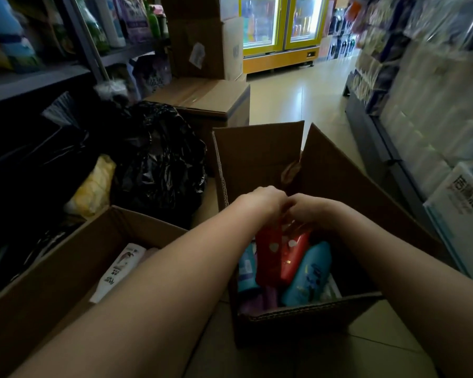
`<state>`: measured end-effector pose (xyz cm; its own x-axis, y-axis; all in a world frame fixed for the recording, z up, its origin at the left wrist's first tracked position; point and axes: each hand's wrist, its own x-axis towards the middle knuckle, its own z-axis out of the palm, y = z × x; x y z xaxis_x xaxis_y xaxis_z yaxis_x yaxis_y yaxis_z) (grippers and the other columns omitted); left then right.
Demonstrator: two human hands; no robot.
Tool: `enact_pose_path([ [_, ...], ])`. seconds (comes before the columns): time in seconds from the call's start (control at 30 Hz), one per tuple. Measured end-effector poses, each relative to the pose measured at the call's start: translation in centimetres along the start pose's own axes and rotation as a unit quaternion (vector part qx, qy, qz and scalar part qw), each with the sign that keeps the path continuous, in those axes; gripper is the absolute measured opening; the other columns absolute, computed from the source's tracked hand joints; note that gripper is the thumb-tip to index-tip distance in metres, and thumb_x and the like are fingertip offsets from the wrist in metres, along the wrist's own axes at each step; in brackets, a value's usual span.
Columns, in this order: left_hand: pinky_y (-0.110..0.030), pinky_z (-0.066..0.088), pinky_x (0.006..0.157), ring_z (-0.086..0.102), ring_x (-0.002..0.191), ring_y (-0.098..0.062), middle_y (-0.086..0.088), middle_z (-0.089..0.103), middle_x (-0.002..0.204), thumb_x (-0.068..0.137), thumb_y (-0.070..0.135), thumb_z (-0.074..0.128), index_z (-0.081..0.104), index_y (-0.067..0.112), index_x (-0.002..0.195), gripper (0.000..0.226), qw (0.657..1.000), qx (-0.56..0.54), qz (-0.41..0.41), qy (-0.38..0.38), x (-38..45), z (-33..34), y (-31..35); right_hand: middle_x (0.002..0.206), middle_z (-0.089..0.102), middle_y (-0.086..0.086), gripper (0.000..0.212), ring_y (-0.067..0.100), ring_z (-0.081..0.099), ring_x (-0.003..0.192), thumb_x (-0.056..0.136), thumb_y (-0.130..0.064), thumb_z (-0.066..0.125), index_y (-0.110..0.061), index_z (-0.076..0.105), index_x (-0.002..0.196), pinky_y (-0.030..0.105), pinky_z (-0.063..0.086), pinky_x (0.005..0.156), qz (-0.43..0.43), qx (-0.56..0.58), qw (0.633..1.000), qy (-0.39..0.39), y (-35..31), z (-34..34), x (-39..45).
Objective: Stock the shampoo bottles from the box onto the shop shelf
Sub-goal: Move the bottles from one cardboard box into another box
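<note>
Shampoo bottles sit packed in an open cardboard box [298,313] on the tiled floor, flaps up. Two red bottles [268,255] stand tall in the middle, side by side and touching; the second red one [294,259] leans slightly right. A blue bottle [309,274] lies tilted against the right red one. A smaller light-blue bottle [246,271] is on the left of the reds, and something purple [262,298] lies low in the box near the front wall; can't tell its shape.

Both hands are down in the box at the tops of the red bottles. Left hand [266,200] has fingers curled over the top of the left red bottle, gripping it. Right hand [309,208] is curled at the top of the right red bottle, gripping that one. The hands touch each other at the knuckles. Fingertips are hidden behind the backs of the hands.

Just left of this box is a second open box [52,271] with a white bottle [120,271] lying on its side inside. Behind that, a black plastic bag [159,159] with a yellow bundle [93,184] beside it. Closed cartons [202,99] are stacked further back.

Shop shelf [33,77] on the left holds bottles and pouches, blurred. Right side: a rack of white wrapped packs [432,110]. Far end of the aisle: yellow-framed drinks fridge [281,28], lit.
</note>
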<state>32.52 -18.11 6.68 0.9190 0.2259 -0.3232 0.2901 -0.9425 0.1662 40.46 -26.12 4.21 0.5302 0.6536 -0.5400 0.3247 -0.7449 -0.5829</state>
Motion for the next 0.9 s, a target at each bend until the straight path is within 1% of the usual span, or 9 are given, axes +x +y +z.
enact_pose_path([
  [0.07, -0.037, 0.048, 0.083, 0.054, 0.114, -0.031, -0.011, 0.051, 0.127, 0.092, 0.018, 0.053, 0.05, 0.016, 0.13, 0.038, 0.998, 0.059, 0.001, 0.004, 0.5, 0.4, -0.4, 0.113, 0.064, 0.018, 0.029, 0.032, 0.065, 0.1, 0.089, -0.002, 0.055, -0.004, 0.057, 0.117, 0.039, 0.056, 0.08, -0.013, -0.001, 1.0, 0.021, -0.3, 0.1, 0.4],
  [0.13, -0.04, 0.045, 0.091, 0.049, 0.119, -0.031, -0.012, 0.047, 0.131, 0.094, 0.02, 0.05, 0.046, 0.012, 0.133, 0.041, 0.993, 0.114, 0.006, 0.044, 0.5, 0.4, -0.4, 0.112, 0.063, 0.018, 0.03, 0.031, 0.065, 0.098, 0.089, -0.003, 0.055, -0.004, 0.056, 0.118, 0.038, 0.057, 0.077, -0.042, 0.015, 0.996, 0.075, -1.0, -0.1, 0.5],
  [0.23, -0.04, 0.037, 0.099, 0.046, 0.122, -0.029, -0.011, 0.046, 0.132, 0.093, 0.023, 0.049, 0.043, 0.01, 0.134, 0.043, 0.972, 0.156, 0.032, 0.173, -0.1, -0.5, -0.6, 0.112, 0.063, 0.016, 0.025, 0.029, 0.062, 0.1, 0.091, -0.009, 0.052, -0.007, 0.057, 0.116, 0.043, 0.054, 0.086, -0.109, -0.042, 0.966, 0.232, -2.5, -0.2, 0.1],
  [0.37, -0.038, 0.035, 0.099, 0.047, 0.118, -0.028, -0.009, 0.049, 0.129, 0.09, 0.02, 0.048, 0.047, 0.013, 0.13, 0.04, 0.914, 0.072, 0.029, 0.398, -2.3, -1.5, -4.2, 0.114, 0.062, 0.011, 0.027, 0.024, 0.057, 0.107, 0.092, -0.009, 0.048, -0.008, 0.053, 0.119, 0.029, 0.046, 0.087, -0.232, -0.045, 0.885, 0.401, -7.3, 0.6, -1.5],
  [0.47, -0.039, 0.037, 0.095, 0.048, 0.114, -0.029, -0.011, 0.05, 0.125, 0.085, 0.017, 0.051, 0.051, 0.012, 0.124, 0.039, 0.888, -0.007, -0.058, 0.456, -5.7, -0.7, -9.6, 0.119, 0.056, 0.011, 0.034, 0.023, 0.051, 0.113, 0.089, -0.006, 0.048, -0.006, 0.048, 0.123, 0.028, 0.043, 0.092, -0.307, -0.045, 0.861, 0.403, -13.0, 3.0, -1.7],
  [0.57, -0.04, 0.035, 0.095, 0.045, 0.117, -0.031, -0.012, 0.049, 0.125, 0.084, 0.016, 0.052, 0.049, 0.011, 0.125, 0.042, 0.901, 0.002, -0.169, 0.399, -10.2, 3.7, -17.2, 0.128, 0.046, 0.012, 0.04, 0.026, 0.044, 0.12, 0.088, -0.009, 0.05, -0.008, 0.043, 0.128, 0.035, 0.04, 0.098, -0.32, -0.083, 0.892, 0.308, -18.8, 8.7, -0.5],
  [0.67, -0.041, 0.032, 0.097, 0.045, 0.119, -0.032, -0.013, 0.05, 0.126, 0.082, 0.014, 0.054, 0.05, 0.01, 0.125, 0.044, 0.91, 0.001, -0.254, 0.327, -14.4, 9.7, -22.8, 0.136, 0.035, 0.016, 0.045, 0.037, 0.034, 0.127, 0.09, -0.016, 0.05, -0.009, 0.037, 0.133, 0.048, 0.034, 0.102, -0.292, -0.222, 0.908, 0.203, -21.2, 15.9, 1.6],
  [0.8, -0.036, 0.026, 0.104, 0.036, 0.129, -0.026, -0.005, 0.039, 0.14, 0.086, 0.027, 0.053, 0.038, 0.018, 0.137, 0.053, 0.936, 0.005, -0.303, 0.178, -17.7, 16.5, -26.8, 0.145, 0.025, 0.016, 0.054, 0.038, 0.027, 0.132, 0.09, -0.016, 0.052, -0.012, 0.029, 0.139, 0.051, 0.032, 0.102, -0.286, -0.428, 0.849, 0.122, -19.2, 25.3, 4.4],
  [0.9, -0.037, 0.022, 0.109, 0.026, 0.137, -0.023, -0.003, 0.03, 0.148, 0.089, 0.039, 0.05, 0.03, 0.02, 0.14, 0.058, 0.95, -0.004, -0.295, 0.104, -18.2, 19.8, -28.8, 0.151, 0.02, 0.01, 0.059, 0.031, 0.025, 0.136, 0.091, -0.017, 0.052, -0.015, 0.025, 0.144, 0.048, 0.033, 0.104, -0.284, -0.497, 0.819, 0.025, -16.9, 29.2, 6.8],
])
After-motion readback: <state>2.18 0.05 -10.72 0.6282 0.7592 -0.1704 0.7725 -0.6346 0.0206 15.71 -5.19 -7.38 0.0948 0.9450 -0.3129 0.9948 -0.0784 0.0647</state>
